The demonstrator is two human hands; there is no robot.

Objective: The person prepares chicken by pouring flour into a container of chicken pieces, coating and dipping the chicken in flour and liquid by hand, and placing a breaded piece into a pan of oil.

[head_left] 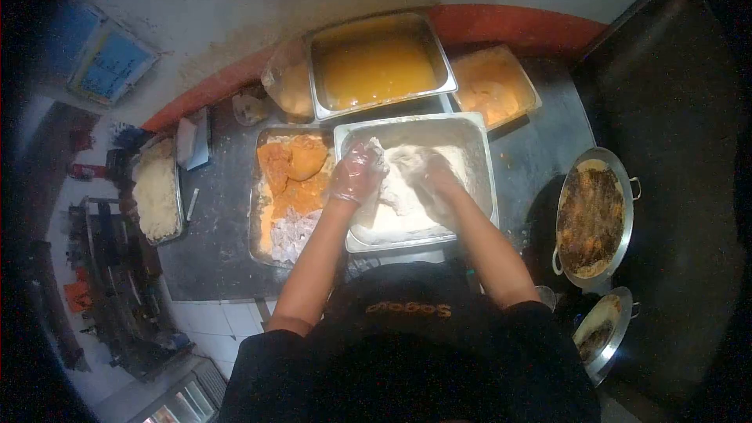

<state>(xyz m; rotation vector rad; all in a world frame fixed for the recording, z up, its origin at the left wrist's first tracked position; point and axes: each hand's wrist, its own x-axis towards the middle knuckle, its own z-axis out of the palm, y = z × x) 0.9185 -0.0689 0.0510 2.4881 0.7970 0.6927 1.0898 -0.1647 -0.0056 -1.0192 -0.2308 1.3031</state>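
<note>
My left hand (356, 174), in a clear plastic glove, is over the left side of a metal pan (418, 244) of white flour (403, 215). Its fingers are closed around a flour-coated piece (378, 149), whose kind I cannot make out. Opposite it, my right hand (431, 175), also gloved, is low over the flour; motion smears its fingers. Left of the pan, a tray (253, 211) holds orange-battered pieces (294, 164) and, nearer me, pale floured pieces (294, 233).
Behind the flour stands a deep pan (317, 90) of yellow-orange liquid. A tub (526, 113) with orange contents sits back right. At far left is a tray of pale crumbly stuff (157, 196). Two round pans (625, 223) (624, 321) with dark contents are at right.
</note>
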